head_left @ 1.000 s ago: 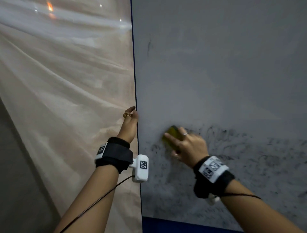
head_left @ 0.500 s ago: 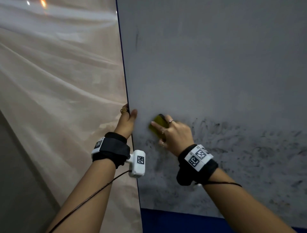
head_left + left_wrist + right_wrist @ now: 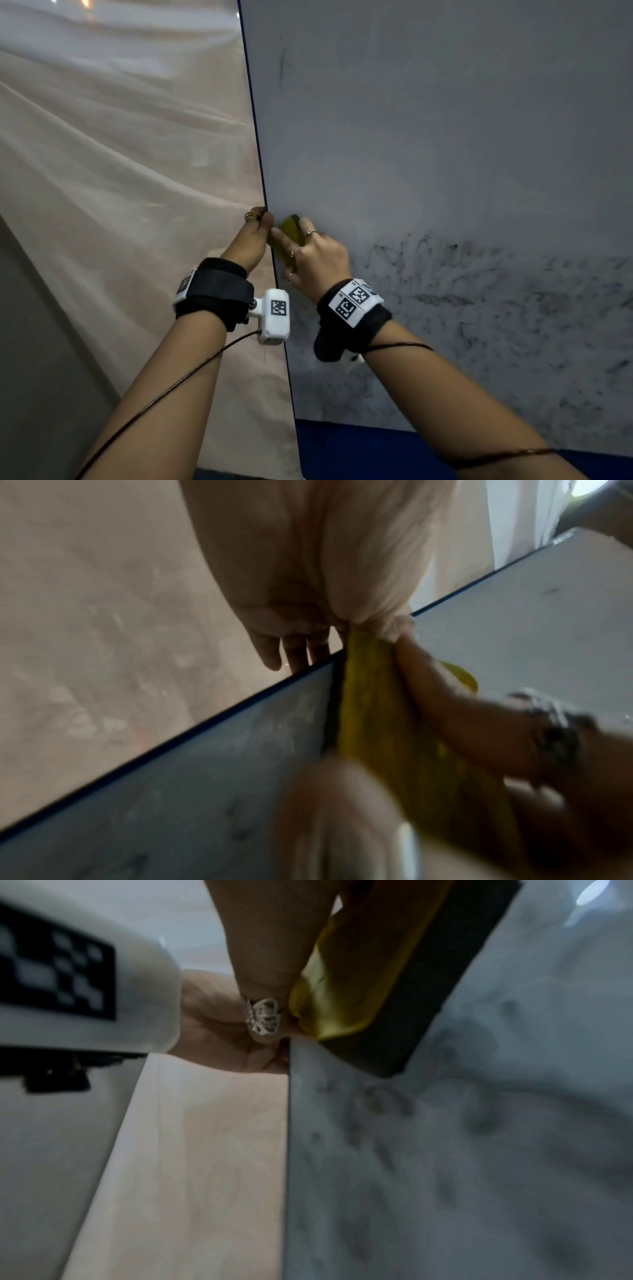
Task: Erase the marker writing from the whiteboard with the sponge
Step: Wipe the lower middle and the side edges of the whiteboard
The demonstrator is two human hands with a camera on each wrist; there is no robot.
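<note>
The whiteboard (image 3: 428, 137) fills the right side of the head view, its lower part covered with smeared black marker writing (image 3: 479, 308). A yellow sponge (image 3: 289, 233) with a dark underside (image 3: 431, 988) is pressed flat against the board at its left edge. My right hand (image 3: 308, 253) grips the sponge (image 3: 377, 710), fingers spread over its yellow back. My left hand (image 3: 251, 236) holds the board's left edge, fingers (image 3: 294, 653) curled behind it, right beside the sponge.
A pale beige curtain (image 3: 120, 205) hangs left of the board and behind it. A dark blue band (image 3: 359, 448) runs under the board's bottom edge. A white sensor block (image 3: 274, 315) sticks out from my left wrist strap.
My right hand has slid the sponge left and slightly up across the board, from the smeared area to the board's left edge, where it now sits against my left hand.
</note>
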